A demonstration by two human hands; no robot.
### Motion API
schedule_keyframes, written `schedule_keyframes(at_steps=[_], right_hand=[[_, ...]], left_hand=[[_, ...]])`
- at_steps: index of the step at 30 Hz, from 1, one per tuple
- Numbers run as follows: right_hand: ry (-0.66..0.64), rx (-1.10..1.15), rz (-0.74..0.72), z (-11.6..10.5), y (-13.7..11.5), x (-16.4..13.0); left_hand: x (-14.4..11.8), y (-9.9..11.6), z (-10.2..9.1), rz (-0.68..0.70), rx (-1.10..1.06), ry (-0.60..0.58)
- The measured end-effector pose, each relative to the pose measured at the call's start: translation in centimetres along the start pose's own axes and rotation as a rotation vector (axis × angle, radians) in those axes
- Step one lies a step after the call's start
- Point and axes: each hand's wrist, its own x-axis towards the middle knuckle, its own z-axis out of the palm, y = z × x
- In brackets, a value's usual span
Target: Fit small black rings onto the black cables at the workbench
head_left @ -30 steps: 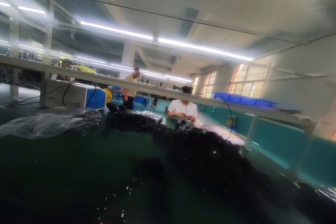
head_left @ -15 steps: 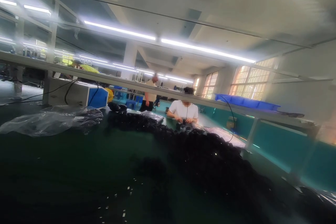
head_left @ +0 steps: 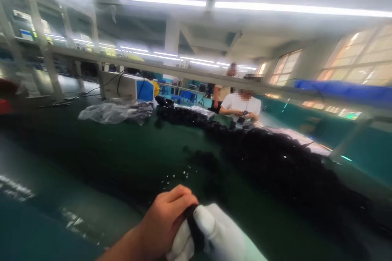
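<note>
My bare left hand (head_left: pixel 162 218) and my right hand (head_left: pixel 225 232), in a white glove, meet at the bottom middle of the head view. Between them is a small dark object (head_left: pixel 195 228), too dark and blurred to name. The gloved thumb and fingers close round it from the right. Curled over its upper end are the left fingers, which partly hide it. Several tiny white bits (head_left: pixel 174 176) lie on the dark green tabletop (head_left: pixel 122 159) just beyond the hands.
A long heap of black parts (head_left: pixel 275 163) runs across the right and back. Clear plastic bags (head_left: pixel 110 111) and a white-and-blue box (head_left: pixel 128 85) stand at the back left. A person in a white shirt (head_left: pixel 240 104) handles something dark across the table. A rail (head_left: pixel 183 69) spans above.
Both hands have come into view at the bottom with the dark object. The camera has tilted down and turned left, so the scene sits higher and further right.
</note>
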Motion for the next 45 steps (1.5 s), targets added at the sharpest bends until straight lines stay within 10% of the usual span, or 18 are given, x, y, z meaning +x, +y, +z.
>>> schedule_keyframes(at_steps=[6,12,17,21,28,34,45], right_hand=[[0.135,0.083,0.007,-0.4,0.0,0.1],[0.607,0.093,-0.192,-3.0,-0.4,-0.8],[0.258,-0.253,-0.083,-3.5,-0.3,0.4],[0.050,-0.096,-0.120,-3.4,0.5,2.2],[0.174,0.092,-0.053,-2.9,2.8,4.1],[-0.005,0.460,-0.077,-4.6,5.1,4.9],[0.115,0.351,-0.026,-3.9,5.2,5.0]], left_hand=[[1.2,-0.2,-0.5,0.005,-0.043,-0.072],[1.1,-0.8,-1.2,-0.033,0.015,-0.115],[1.5,-1.0,-1.2,-0.086,0.089,-0.181],[1.5,-1.1,-1.4,-0.103,0.103,-0.221],[1.7,-1.5,-1.0,-0.246,0.107,-0.179],[2.7,-2.0,-0.8,-0.550,-0.125,-0.163],[2.0,-2.7,0.9,-0.721,-0.023,-0.058]])
